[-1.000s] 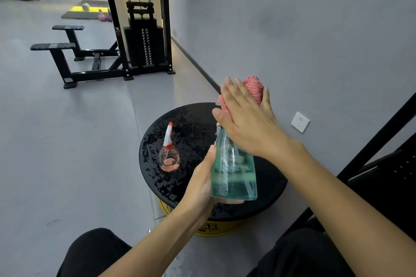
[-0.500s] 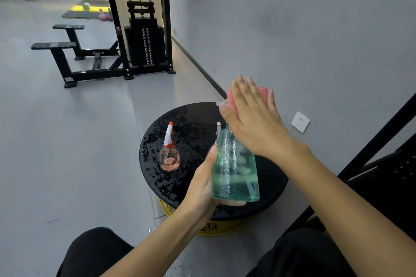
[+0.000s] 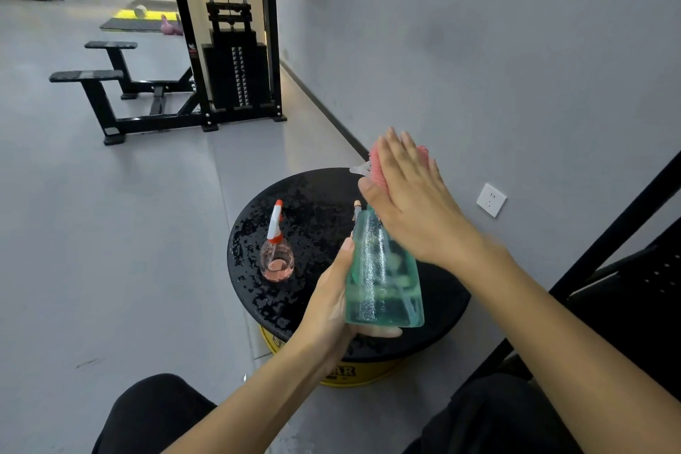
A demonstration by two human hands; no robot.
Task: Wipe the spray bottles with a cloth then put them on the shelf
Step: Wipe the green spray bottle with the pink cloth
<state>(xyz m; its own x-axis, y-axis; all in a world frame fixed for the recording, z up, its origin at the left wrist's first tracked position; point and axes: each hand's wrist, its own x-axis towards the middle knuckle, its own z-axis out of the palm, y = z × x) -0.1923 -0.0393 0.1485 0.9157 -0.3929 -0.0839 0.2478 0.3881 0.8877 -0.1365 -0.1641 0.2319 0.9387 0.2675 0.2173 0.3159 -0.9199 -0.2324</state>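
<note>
Item: your left hand (image 3: pixel 331 310). It is wrapped around the lower body of a translucent teal plastic spray bottle (image 3: pixel 381 280), thumb up along the near side, fingertips showing under the base. The bottle is lifted clear above the near edge of the round black table (image 3: pixel 313 203), tilted slightly, water beading on its wall.

Item: your right hand (image 3: pixel 409 203). Fingers flat and together, palm pressed down on a bunched pink textured cloth (image 3: pixel 379 166). The cloth sits against the head of the teal bottle; a pale nozzle tip pokes out just left of it. Whether the thumb pinches the cloth underneath cannot be told.

Item: small round clear spray bottle with pink liquid and a white-and-orange trigger head (image 3: pixel 276 251). It stands upright on the table, left of centre, well apart from the teal bottle.

Item: slim orange-tipped sprayer top (image 3: pixel 356 208). It shows just behind the teal bottle over the table; its body is hidden.

Item: the table itself. Black speckled top, wet with droplets, on a yellow base.

Item: black metal shelf frame (image 3: pixel 626 232). It stands right of the table, against the grey wall, below a white wall socket (image 3: pixel 491 200).

Item: black cable weight machine (image 3: pixel 228 48). It stands well beyond the table, by the wall.

Item: your knees in black trousers, near side of the table.
</note>
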